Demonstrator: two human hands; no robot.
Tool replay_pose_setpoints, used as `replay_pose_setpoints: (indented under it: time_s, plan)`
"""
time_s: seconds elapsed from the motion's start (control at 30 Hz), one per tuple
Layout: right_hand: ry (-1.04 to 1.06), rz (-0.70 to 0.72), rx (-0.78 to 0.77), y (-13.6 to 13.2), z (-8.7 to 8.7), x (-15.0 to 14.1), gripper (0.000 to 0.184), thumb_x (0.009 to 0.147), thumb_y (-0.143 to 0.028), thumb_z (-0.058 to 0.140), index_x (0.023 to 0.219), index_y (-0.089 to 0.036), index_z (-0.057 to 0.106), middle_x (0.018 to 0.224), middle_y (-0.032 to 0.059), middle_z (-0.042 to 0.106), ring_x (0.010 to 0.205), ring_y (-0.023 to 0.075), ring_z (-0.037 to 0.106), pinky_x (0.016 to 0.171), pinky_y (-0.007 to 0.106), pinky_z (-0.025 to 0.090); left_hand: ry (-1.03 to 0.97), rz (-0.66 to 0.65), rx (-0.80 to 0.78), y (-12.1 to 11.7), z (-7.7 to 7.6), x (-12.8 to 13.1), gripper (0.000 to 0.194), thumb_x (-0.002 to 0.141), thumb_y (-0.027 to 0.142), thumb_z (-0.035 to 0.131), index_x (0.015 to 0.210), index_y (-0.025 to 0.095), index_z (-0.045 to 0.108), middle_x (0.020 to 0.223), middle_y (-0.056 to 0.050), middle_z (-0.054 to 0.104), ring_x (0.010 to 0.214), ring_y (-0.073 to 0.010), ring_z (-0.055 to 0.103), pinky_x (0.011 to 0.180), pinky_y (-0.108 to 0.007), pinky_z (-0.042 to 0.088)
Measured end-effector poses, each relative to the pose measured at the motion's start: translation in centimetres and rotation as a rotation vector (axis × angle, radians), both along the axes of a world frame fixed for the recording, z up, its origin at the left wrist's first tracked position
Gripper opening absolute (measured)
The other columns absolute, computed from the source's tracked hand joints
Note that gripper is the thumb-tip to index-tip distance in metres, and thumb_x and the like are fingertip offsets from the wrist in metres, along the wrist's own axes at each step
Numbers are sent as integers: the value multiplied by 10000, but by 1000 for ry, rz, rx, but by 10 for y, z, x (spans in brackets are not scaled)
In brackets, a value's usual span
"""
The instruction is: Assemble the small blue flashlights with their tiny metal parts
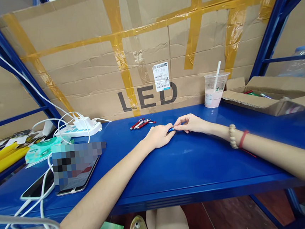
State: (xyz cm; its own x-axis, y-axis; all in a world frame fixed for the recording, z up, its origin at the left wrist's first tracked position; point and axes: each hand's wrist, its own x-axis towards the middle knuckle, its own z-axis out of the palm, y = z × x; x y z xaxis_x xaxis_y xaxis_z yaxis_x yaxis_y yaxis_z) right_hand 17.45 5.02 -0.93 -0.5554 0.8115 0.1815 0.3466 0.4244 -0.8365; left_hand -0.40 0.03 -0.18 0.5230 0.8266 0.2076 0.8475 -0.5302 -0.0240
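I am holding a small blue thing (171, 129), maybe a pen, low over the blue table (200, 171), between my two hands. My left hand (161, 136) is closing its fingers around it, palm down, and hiding most of it. My right hand (192, 124) is pinching the right end with thumb and fingertip, its other fingers curling loosely. I think I am doing close work on that end, but I cannot tell if I am pushing, pulling or turning. To my eye, the next move is calling for a still left hand and tiny, gentle right fingers. My left arm is slanting up from the bottom left, and my right arm is stretching in from the right edge. Some red and silver pens (142, 124) are lying just beyond my left hand. Farther out, a plastic cup (213, 94) and an open box (264, 106) are sitting right, and a white power strip (96, 128) is lying left.
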Motion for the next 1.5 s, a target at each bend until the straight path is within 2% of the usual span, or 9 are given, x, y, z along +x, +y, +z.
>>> replay_pose_setpoints:
  time_s: [1.5]
  plan:
    - [-31, 53, -10, 5, -4, 1, 421, 623, -496, 643, 819, -125, 606, 678, 0, 589, 438, 37, 421, 458, 230, 344, -14, -15, 23, 1, -1, -1, 304, 887, 394, 283, 1000, 215, 500, 929, -36, 653, 833, -225, 618, 625, -291, 466]
